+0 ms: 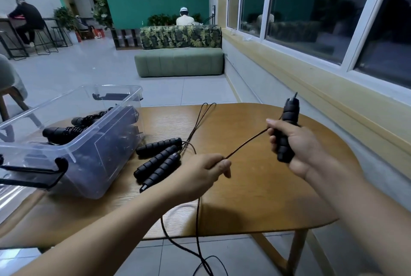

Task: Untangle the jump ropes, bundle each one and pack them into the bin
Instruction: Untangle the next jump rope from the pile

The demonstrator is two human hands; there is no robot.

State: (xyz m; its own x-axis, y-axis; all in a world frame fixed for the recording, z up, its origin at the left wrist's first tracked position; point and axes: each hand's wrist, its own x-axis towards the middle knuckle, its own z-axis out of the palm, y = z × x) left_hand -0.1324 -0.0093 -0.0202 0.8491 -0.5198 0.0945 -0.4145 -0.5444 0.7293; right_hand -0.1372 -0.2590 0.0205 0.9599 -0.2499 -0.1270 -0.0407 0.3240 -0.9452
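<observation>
My right hand [298, 146] grips a black foam jump-rope handle [287, 129] upright above the table. A thin dark cord [246, 143] runs taut from that hand down-left to my left hand [204, 173], which pinches it. Below my left hand the cord [198, 231] hangs over the table's front edge and loops toward the floor. Three more black handles [159, 160] lie side by side on the table beside the clear plastic bin [93, 158], their cords looping toward the far edge. Inside the bin lie several bundled ropes [66, 131] with black handles.
The rounded wooden table [266, 198] stands by a yellow wall under windows on the right. The bin's black latch handle [33, 171] juts out at the left. A green sofa [180, 62] and seated people are far behind on the tiled floor.
</observation>
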